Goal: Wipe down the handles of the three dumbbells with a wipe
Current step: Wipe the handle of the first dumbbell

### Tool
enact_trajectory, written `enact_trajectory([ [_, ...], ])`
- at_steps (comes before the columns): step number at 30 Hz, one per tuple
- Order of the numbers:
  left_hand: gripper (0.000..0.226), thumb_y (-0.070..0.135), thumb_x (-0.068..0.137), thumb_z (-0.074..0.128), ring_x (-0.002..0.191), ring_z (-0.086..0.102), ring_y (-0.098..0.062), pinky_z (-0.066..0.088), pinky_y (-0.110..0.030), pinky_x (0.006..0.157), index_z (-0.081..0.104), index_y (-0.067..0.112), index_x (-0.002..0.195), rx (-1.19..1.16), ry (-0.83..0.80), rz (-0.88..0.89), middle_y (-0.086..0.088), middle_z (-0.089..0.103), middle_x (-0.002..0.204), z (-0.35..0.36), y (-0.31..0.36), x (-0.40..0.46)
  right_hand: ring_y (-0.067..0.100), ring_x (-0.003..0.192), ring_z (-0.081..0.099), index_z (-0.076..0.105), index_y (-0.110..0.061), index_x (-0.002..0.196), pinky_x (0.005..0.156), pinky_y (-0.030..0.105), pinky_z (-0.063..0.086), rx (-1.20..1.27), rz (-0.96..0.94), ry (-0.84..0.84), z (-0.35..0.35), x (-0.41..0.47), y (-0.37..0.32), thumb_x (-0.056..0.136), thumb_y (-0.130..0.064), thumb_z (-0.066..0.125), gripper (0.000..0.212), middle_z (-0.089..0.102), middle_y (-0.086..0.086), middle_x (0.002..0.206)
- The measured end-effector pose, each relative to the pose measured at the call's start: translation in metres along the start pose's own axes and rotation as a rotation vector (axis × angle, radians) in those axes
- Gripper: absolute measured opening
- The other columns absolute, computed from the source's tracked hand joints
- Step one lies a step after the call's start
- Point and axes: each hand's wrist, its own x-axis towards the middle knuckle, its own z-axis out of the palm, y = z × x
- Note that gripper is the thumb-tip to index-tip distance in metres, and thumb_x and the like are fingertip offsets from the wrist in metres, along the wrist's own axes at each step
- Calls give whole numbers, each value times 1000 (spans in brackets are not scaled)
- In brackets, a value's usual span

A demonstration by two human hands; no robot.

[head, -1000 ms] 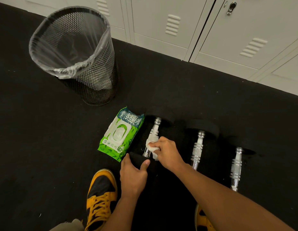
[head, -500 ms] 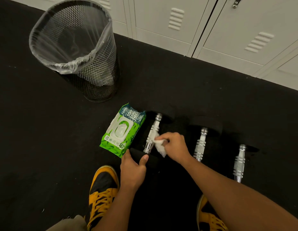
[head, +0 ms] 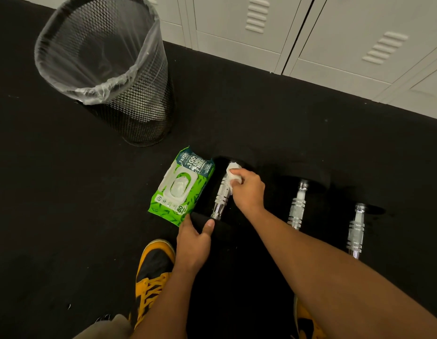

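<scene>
Three black dumbbells with chrome handles lie side by side on the black floor: the left dumbbell (head: 221,199), the middle dumbbell (head: 297,206) and the right dumbbell (head: 356,232). My right hand (head: 249,189) pinches a white wipe (head: 233,173) against the far end of the left dumbbell's handle. My left hand (head: 194,237) grips the near black head of that same dumbbell, thumb on top.
A green pack of wipes (head: 182,185) lies just left of the left dumbbell, lid shut. A black mesh bin (head: 129,99) with a clear liner stands at the back left. White lockers (head: 334,33) line the far wall. My yellow-black shoes (head: 152,272) are near.
My right hand has slid the wipe along the left dumbbell's handle from its near end to its far end. My left hand stays on the near head.
</scene>
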Motion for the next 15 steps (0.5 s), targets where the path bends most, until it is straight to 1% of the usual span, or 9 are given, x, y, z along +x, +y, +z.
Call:
enact_trajectory([
  [1,75,39,95,59,140,34,-29,30,-45,115,23,9,153,-3,-4,1,-12,34,155,0,0,1,20,110,62,72,-19,113,93,22,48,27,26,-13,0,0,1,90,-6,64,28,66,5,120],
  [2,74,38,95,59,140,35,-29,30,-45,115,24,9,153,-6,-4,6,-12,34,154,-1,-1,2,19,107,63,73,-21,109,88,23,51,57,54,-27,-1,0,2,89,-5,64,27,66,5,117],
  [3,73,38,95,60,139,36,-29,31,-45,115,25,9,152,-9,-1,10,-12,36,153,-1,-1,2,18,102,64,73,-22,104,80,19,52,87,77,-40,-2,0,4,88,-4,64,26,67,4,114],
  [5,73,38,94,60,138,37,-29,32,-45,114,26,9,152,-12,5,5,-12,38,152,0,0,1,11,92,62,72,-21,95,64,6,43,119,111,-65,-5,-4,7,86,1,63,25,68,1,108],
  [7,75,39,94,59,140,36,-29,31,-46,115,24,9,153,-10,4,-1,-12,36,154,0,0,0,5,83,60,68,-22,84,56,2,40,147,149,-87,-6,-10,11,83,4,65,27,68,0,102],
  [9,75,39,94,59,140,35,-29,31,-47,115,23,10,153,-7,2,-1,-12,35,154,0,0,0,5,82,60,64,-26,77,58,5,40,164,187,-116,-2,-17,17,82,5,67,31,66,-3,97],
  [10,74,39,94,59,139,36,-29,31,-47,114,24,10,153,-6,2,-2,-12,35,154,0,0,1,7,84,61,63,-27,75,60,10,41,161,201,-129,0,-20,20,81,5,67,32,66,-4,94],
  [12,74,39,94,59,139,37,-29,32,-47,114,24,10,153,-2,6,-4,-13,36,153,0,1,0,10,85,61,61,-26,74,62,15,41,142,233,-159,3,-25,25,79,5,68,32,65,-4,92],
  [15,73,39,94,59,137,39,-30,33,-47,113,25,11,152,6,13,-4,-13,38,152,0,1,0,12,81,62,59,-23,75,60,19,42,77,278,-239,6,-33,32,77,3,68,27,66,0,90],
])
